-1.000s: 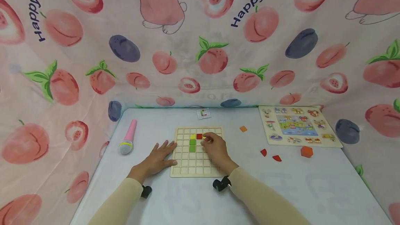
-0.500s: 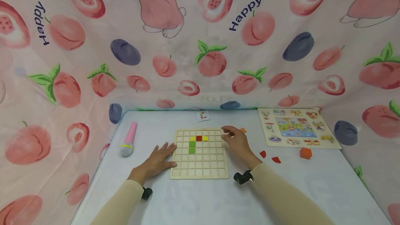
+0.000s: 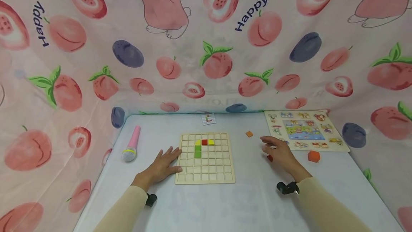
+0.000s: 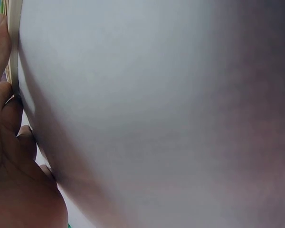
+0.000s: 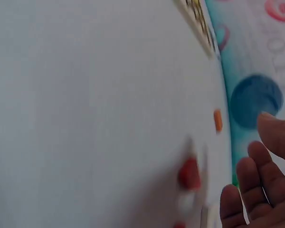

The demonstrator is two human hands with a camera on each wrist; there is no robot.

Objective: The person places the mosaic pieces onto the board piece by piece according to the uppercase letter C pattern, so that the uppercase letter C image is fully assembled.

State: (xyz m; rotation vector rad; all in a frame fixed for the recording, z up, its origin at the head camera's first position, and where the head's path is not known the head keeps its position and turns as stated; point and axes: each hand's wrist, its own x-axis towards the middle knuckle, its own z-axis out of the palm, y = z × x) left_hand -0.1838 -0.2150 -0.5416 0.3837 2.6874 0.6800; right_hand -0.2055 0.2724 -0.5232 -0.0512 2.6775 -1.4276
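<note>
My left hand (image 3: 161,165) lies with spread fingers at the left edge of the wooden grid board (image 3: 209,167), thumb and fingertips touching it. On the board sit a red square tile (image 3: 204,142), a yellow piece (image 3: 211,142) on either side of it, and green squares (image 3: 197,155) below the left one. My right hand (image 3: 281,155) hovers right of the board with loosely bent fingers, holding nothing. Just under it shows a red wedge-shaped piece (image 3: 269,158); the other red wedge is hidden by the hand. In the right wrist view, the red piece (image 5: 190,174) is blurred.
An orange square tile (image 3: 249,134) lies between the board and a picture puzzle board (image 3: 336,145). Near that puzzle stands an orange block (image 3: 313,156). A small pattern card (image 3: 209,119) is at the back, and a pink toy microphone (image 3: 132,144) at the left.
My right hand has let go of the right yellow piece, which now lies beside the red square, and has moved right, over the red wedges. The left hand has stayed at the board.
</note>
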